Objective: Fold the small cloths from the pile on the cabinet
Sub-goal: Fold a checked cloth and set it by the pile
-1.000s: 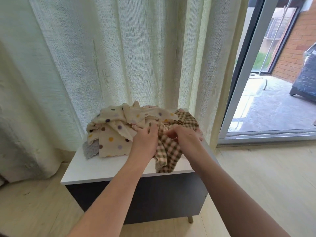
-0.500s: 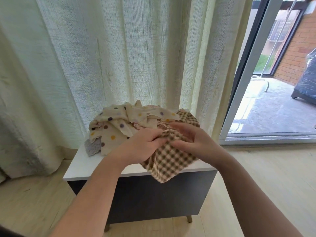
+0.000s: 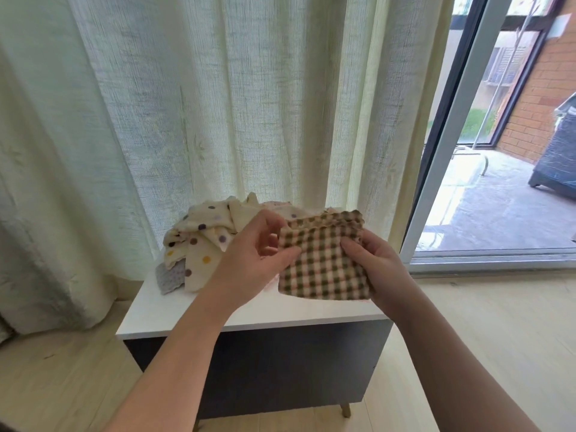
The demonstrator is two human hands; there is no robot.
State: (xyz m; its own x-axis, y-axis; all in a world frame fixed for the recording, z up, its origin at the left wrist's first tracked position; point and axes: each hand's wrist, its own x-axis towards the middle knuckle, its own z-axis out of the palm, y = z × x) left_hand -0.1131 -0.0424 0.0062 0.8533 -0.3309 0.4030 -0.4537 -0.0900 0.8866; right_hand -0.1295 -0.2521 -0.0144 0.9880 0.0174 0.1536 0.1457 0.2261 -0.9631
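A brown-and-cream checked cloth (image 3: pixel 324 260) hangs in the air above the cabinet's front right, held flat between both hands. My left hand (image 3: pixel 249 260) pinches its left edge near the top corner. My right hand (image 3: pixel 377 269) grips its right edge, thumb on the front. Behind it on the white cabinet top (image 3: pixel 174 310) lies the pile of cream polka-dot cloths (image 3: pixel 202 244), with a grey cloth (image 3: pixel 170 275) sticking out at its lower left. Part of the pile is hidden by my hands and the checked cloth.
The cabinet has a dark front (image 3: pixel 280 369) and short legs on a light wood floor. A pale curtain (image 3: pixel 218 104) hangs right behind it. A glass sliding door (image 3: pixel 486 151) stands to the right, with a paved yard outside.
The checked cloth was bunched on the pile between my hands; it has been lifted off the cabinet and spread out flat, with my hands moved apart to its two side edges.
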